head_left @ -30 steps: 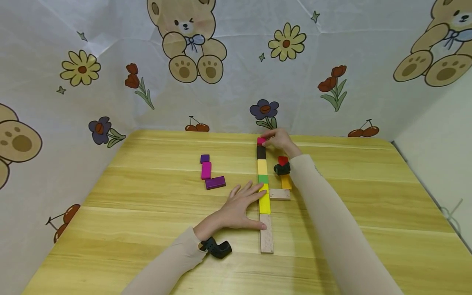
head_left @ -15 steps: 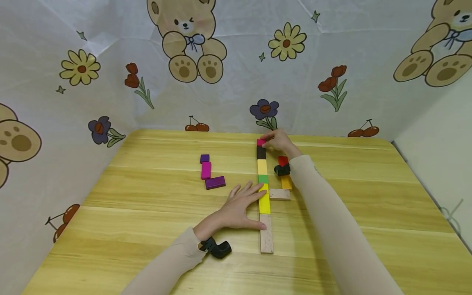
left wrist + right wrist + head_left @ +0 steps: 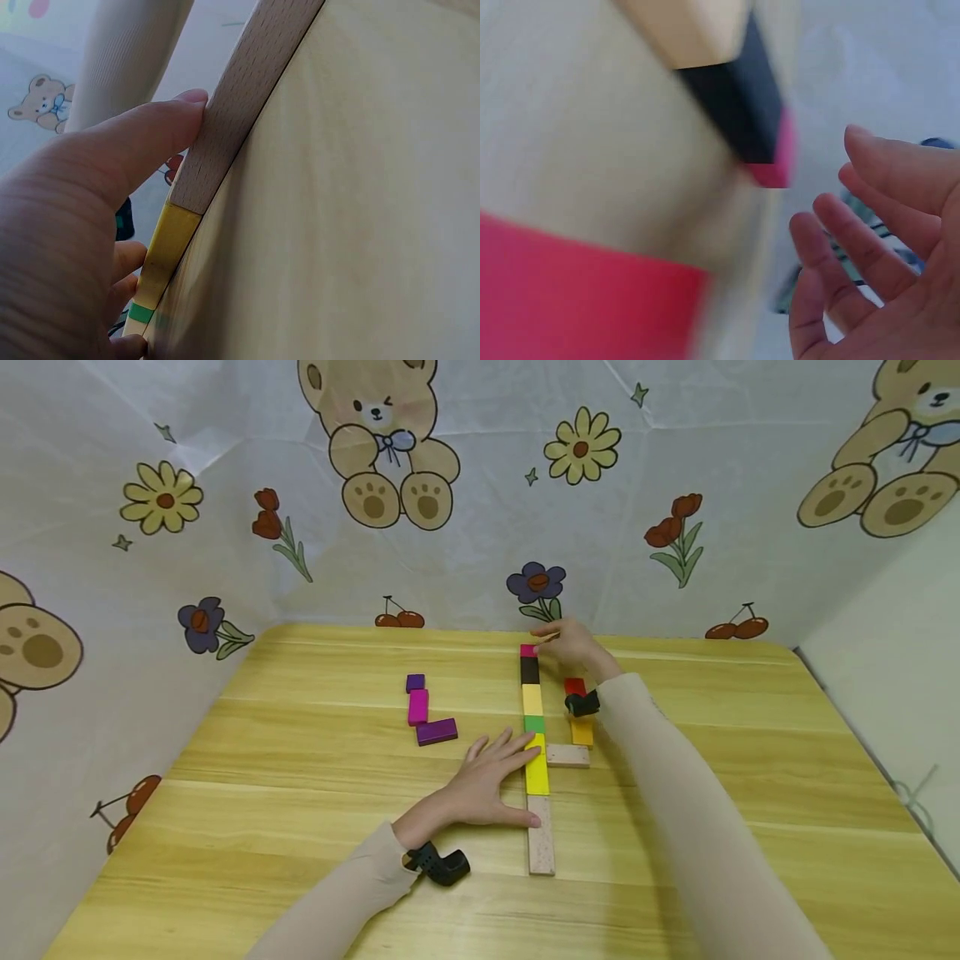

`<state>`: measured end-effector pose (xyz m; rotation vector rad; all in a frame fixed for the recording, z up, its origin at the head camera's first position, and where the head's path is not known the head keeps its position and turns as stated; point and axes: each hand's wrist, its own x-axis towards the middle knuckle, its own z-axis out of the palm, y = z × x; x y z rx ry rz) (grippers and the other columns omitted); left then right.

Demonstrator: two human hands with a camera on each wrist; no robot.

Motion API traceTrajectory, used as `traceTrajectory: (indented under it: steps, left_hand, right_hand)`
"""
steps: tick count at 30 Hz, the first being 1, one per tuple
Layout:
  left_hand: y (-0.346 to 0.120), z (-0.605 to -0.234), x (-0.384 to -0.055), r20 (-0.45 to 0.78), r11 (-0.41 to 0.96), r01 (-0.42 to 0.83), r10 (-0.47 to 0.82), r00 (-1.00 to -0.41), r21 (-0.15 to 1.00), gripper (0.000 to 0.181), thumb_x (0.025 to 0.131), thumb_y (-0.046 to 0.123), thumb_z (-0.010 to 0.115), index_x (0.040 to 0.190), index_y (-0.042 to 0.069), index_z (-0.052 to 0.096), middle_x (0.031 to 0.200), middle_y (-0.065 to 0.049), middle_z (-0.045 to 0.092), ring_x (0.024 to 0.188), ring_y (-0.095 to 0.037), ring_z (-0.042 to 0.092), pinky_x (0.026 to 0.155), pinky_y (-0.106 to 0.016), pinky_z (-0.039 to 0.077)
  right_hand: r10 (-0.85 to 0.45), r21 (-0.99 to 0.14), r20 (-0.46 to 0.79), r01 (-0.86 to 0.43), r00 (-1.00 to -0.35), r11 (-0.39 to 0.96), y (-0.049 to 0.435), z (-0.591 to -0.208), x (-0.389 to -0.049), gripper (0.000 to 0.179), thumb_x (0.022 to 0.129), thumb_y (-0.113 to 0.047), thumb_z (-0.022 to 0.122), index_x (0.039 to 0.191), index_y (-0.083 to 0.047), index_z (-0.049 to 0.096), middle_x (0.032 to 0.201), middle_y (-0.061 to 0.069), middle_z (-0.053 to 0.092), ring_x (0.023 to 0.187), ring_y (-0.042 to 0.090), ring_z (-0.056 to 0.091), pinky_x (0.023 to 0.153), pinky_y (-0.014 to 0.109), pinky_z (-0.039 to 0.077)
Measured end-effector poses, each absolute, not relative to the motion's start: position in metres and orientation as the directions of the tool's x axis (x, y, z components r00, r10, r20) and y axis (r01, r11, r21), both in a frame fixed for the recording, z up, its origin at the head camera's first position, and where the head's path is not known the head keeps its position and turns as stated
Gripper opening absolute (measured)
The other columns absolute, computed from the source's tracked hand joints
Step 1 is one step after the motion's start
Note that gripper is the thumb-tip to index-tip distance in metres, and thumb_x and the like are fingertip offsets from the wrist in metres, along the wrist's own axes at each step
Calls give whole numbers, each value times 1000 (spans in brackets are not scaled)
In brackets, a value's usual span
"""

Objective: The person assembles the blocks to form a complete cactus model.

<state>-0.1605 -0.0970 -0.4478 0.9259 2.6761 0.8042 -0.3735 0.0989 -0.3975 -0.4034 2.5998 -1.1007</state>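
A straight row of small blocks runs away from me. From near to far it has a bare wood block (image 3: 542,852), a yellow stretch (image 3: 537,779), a green block (image 3: 534,724), a cream block (image 3: 532,700), a black block (image 3: 529,672) and a crimson block (image 3: 527,651) at the far end. My left hand (image 3: 480,787) lies spread along the row, thumb touching the bare wood block and fingertips on the yellow part. Beside the crimson block is my right hand (image 3: 572,645); in the right wrist view its loosely bent fingers (image 3: 859,244) hold nothing and stand apart from that block.
Right of the row lie a red block (image 3: 574,685), an orange block (image 3: 582,733) and another bare wood block (image 3: 567,756). To the left are a dark purple block (image 3: 416,682), a magenta block (image 3: 418,707) and a purple block (image 3: 437,732). A patterned cloth (image 3: 480,468) rises behind the table (image 3: 300,760).
The crimson block has slid slightly toward me, against the black block. My right hand has let go of it and shifted a little to the right. My left hand has stayed in place.
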Motion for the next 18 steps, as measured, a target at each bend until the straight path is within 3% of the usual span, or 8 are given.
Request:
traceTrajectory:
  steps: [3,11,18]
  left_hand:
    - [-97,-448,-161,-10,658,511,619,-785,553,96,77,59,74,154,19,32,165,4,12,153,-29,4,121,-55,0]
    - [-96,-446,-160,-19,661,511,621,-784,550,97,77,60,74,154,19,32,165,4,12,153,-30,5,121,-56,0]
    - [-97,-445,-160,-16,654,502,617,-787,566,95,78,57,74,154,18,33,165,2,13,153,-30,5,120,-56,0]
  right_hand:
    - [-379,-741,-105,-182,-920,647,105,-380,-361,45,95,-16,62,138,-4,55,145,19,48,128,38,49,106,52,42]
    - [-398,-772,33,-276,-917,572,139,-369,-301,62,94,-28,66,149,-11,43,158,13,33,144,38,29,114,64,24]
    - [-410,-737,-32,-255,-912,626,169,-387,-252,71,94,-35,65,154,-14,33,162,12,24,148,40,19,113,68,20]
